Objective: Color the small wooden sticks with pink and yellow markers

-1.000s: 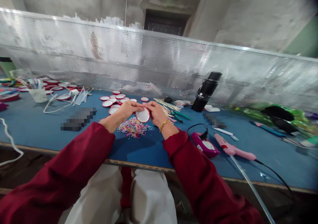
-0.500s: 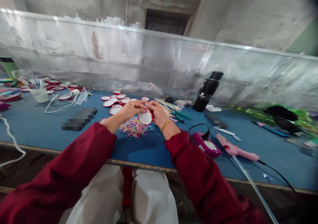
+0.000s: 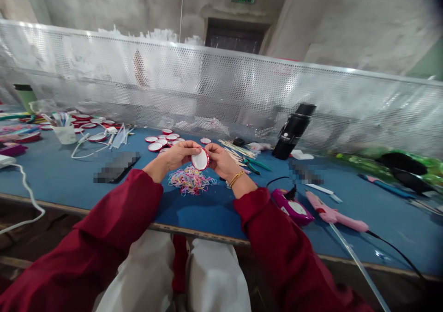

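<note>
Between my two hands is a round white disc with a red rim [image 3: 200, 159], held up with its white face toward me. My left hand [image 3: 178, 155] pinches its left upper edge between thumb and fingers. On the opposite side, my right hand [image 3: 221, 162] grips the red rim with the fingertips. Just below the disc lies a loose pile of small colourful rubber bands [image 3: 191, 180] on the blue table. Behind my left hand sit several similar red-rimmed white discs [image 3: 155, 146]. Whether a band is on the held disc's rim, I cannot tell.
To the right are a purple power socket [image 3: 292, 207], a pink glue gun [image 3: 335, 214] and a black flask [image 3: 294, 131]. Thin sticks [image 3: 238, 149] and green-handled pliers [image 3: 252, 165] lie behind my right hand. A dark phone [image 3: 117, 166] and a cup of pens [image 3: 65, 134] are leftward.
Both hands have shifted slightly, and the fingers that met above the disc are now apart at its two sides. The disc has turned a little. The whole view has moved slightly.
</note>
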Demonstrator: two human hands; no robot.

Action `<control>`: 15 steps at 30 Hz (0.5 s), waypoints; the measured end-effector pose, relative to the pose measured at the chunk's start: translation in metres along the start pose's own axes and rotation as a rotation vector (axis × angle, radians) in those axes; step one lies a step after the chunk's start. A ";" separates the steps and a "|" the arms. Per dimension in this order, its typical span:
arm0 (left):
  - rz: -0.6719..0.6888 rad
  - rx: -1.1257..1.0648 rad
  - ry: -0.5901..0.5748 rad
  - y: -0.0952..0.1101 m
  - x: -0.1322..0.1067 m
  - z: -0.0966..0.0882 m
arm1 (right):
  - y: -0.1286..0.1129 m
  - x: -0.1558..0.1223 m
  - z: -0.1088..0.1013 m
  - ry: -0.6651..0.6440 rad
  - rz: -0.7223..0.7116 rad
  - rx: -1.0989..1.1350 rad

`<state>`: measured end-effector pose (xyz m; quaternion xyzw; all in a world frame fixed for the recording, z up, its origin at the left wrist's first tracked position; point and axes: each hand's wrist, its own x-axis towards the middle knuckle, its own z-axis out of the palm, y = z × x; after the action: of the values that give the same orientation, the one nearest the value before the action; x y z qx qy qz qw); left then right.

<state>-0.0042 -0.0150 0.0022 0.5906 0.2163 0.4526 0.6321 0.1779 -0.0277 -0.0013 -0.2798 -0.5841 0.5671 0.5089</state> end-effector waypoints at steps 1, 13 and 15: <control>-0.009 -0.031 -0.030 0.002 -0.002 0.000 | -0.001 0.000 -0.002 0.006 0.005 0.019; 0.006 0.121 0.016 -0.005 0.003 0.011 | 0.004 0.006 -0.010 0.296 -0.160 -0.218; 0.018 0.165 0.082 -0.009 0.005 0.011 | 0.006 0.007 -0.006 0.319 -0.166 -0.258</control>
<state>0.0101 -0.0155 -0.0025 0.6236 0.2734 0.4626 0.5677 0.1797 -0.0181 -0.0065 -0.3798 -0.5850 0.3921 0.5999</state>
